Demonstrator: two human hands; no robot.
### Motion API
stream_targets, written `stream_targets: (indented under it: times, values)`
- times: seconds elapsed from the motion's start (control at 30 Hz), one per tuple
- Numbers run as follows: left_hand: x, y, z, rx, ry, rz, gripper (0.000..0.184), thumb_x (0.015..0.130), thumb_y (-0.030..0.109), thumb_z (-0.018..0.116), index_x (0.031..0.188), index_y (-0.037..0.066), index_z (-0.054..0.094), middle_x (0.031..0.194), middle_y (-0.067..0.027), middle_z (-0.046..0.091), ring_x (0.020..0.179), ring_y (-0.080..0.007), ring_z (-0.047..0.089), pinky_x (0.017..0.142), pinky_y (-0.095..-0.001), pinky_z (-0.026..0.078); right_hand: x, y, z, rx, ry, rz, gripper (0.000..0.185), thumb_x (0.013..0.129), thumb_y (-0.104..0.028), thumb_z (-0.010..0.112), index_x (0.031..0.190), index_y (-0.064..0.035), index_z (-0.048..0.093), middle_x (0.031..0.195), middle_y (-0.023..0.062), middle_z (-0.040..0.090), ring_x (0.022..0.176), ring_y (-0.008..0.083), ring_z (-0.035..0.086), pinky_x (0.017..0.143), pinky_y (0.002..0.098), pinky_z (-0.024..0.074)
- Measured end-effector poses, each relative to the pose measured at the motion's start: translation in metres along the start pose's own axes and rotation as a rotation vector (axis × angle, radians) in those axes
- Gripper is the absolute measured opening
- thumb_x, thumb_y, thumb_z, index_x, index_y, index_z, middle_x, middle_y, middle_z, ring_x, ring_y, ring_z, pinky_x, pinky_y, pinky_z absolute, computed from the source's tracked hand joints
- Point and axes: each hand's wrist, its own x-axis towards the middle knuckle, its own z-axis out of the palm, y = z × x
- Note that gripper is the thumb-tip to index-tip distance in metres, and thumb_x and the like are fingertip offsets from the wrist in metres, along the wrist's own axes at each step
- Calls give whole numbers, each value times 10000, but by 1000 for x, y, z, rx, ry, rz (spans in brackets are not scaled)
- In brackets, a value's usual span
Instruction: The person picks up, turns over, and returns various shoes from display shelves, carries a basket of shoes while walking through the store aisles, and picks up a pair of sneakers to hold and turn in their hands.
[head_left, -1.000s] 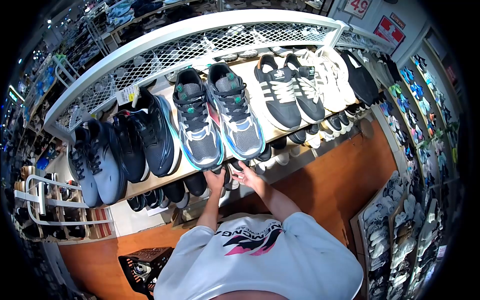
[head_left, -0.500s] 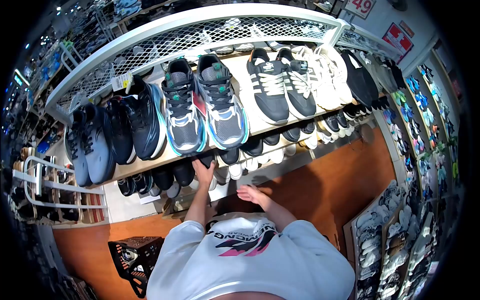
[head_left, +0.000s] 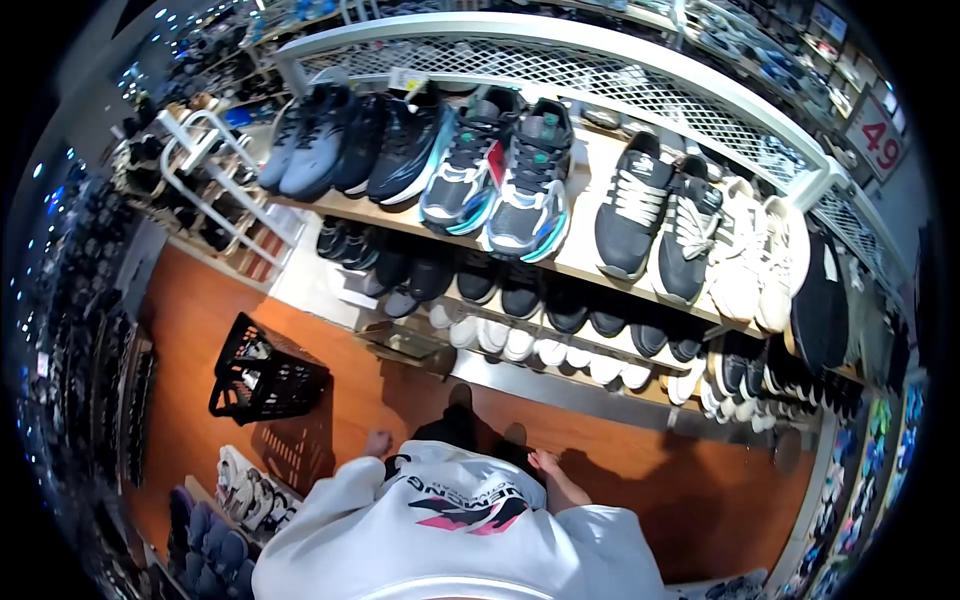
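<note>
My left hand (head_left: 378, 443) hangs low beside my body at the edge of the white shirt (head_left: 470, 510), small and blurred, so its fingers cannot be made out. On the other side, my right hand (head_left: 543, 461) is held near my waist with its fingers loosely apart and nothing seen in them. Neither hand touches a shoe. Ahead, the shelf (head_left: 590, 225) bears grey running shoes (head_left: 530, 185) with a red tag, dark blue shoes (head_left: 410, 145), black shoes with white laces (head_left: 635, 205) and cream shoes (head_left: 735, 250).
A black shopping basket (head_left: 270, 375) stands on the orange floor (head_left: 400, 390) at left. White shoes (head_left: 490, 335) line the lower shelf. A white metal rail (head_left: 215, 185) stands at left, and more shoes (head_left: 215, 550) lie at lower left.
My left hand has left the shoes under the shelf edge and dropped beside my body. My right hand has drawn back to my waist. The view has turned left, bringing the basket fully into sight.
</note>
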Motion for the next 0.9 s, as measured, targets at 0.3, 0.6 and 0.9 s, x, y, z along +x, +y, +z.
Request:
stream_targets:
  times: [0.3, 0.6, 0.9]
  values:
    - [-123, -166, -43, -347, 124, -460, 179, 783, 206, 529, 692, 70, 600, 616, -58, 544, 554, -162, 514, 495, -315, 404, -188, -118, 72, -489, -142, -94, 245, 891, -215, 469, 1084, -70, 511, 889, 99, 600, 757, 202, 604, 654, 320, 542]
    - [-69, -220, -115, -605, 212, -146, 191, 814, 208, 510, 689, 82, 579, 623, -48, 532, 607, -168, 516, 526, -306, 405, -116, -61, 138, -979, -27, 17, 216, 850, -216, 479, 900, -32, 581, 792, 146, 623, 639, 251, 598, 535, 362, 477]
    - [-20, -132, -309, -449, 1033, 262, 288, 851, 159, 483, 1093, 2, 484, 1069, -173, 547, 1009, -276, 532, 860, -353, 426, -225, 12, 494, -1465, -435, -948, 304, 803, -283, 560, 899, -1, 619, 820, 157, 638, 816, 243, 611, 737, 334, 466]
